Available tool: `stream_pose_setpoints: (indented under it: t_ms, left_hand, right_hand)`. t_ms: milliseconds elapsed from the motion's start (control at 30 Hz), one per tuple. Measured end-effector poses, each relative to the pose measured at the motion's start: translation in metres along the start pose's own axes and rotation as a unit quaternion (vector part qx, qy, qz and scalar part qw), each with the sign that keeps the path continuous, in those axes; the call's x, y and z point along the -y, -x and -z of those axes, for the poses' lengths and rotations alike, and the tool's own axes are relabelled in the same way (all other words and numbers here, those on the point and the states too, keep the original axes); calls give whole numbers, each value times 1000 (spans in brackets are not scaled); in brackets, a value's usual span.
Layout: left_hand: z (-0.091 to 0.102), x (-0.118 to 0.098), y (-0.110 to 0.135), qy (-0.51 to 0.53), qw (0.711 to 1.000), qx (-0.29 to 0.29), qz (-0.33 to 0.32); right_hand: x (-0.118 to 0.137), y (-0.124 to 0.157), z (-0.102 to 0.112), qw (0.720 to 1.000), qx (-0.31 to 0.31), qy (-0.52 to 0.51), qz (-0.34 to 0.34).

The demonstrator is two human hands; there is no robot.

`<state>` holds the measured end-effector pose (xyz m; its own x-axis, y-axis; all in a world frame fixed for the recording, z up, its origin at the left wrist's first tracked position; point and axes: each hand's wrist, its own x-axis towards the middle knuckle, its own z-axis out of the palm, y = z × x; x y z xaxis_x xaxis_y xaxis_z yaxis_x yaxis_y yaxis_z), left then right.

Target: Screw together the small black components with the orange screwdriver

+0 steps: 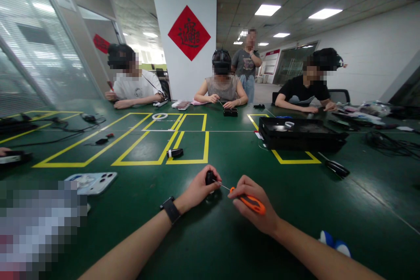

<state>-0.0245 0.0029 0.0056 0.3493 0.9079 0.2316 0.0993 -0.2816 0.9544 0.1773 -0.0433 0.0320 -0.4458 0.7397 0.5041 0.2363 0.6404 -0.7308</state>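
Small black part [210, 178]: clenched in left hand [198, 189], just above green tabletop [210, 236]. Orange-handled screwdriver [251, 202]: grasped in right hand [254, 203], thin shaft touching the part. Second black part [175, 153]: well apart, inside yellow markings.

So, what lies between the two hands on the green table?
In the head view, the thin metal shaft of the orange screwdriver in the right hand bridges the gap, reaching the small black part in the left hand.
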Motion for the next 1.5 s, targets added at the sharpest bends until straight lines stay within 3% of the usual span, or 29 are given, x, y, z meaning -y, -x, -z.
stream_pose_setpoints:
  t_ms: [133, 333, 1200, 1500]
  left_hand:
    - [0, -2, 0, 4, 1000, 1, 1]
    - [-1, -3, 0, 7, 1000, -13, 2]
    - [-1, 1, -1, 11, 1000, -14, 7]
    - [2, -1, 0, 4, 1000, -24, 11]
  right_hand:
    - [0, 0, 0, 999, 3, -9, -40]
    - [1, 0, -2, 999, 21, 16, 21]
    - [-1, -1, 1, 1000, -12, -6, -13]
    - [-3, -2, 4, 997, -16, -61, -39]
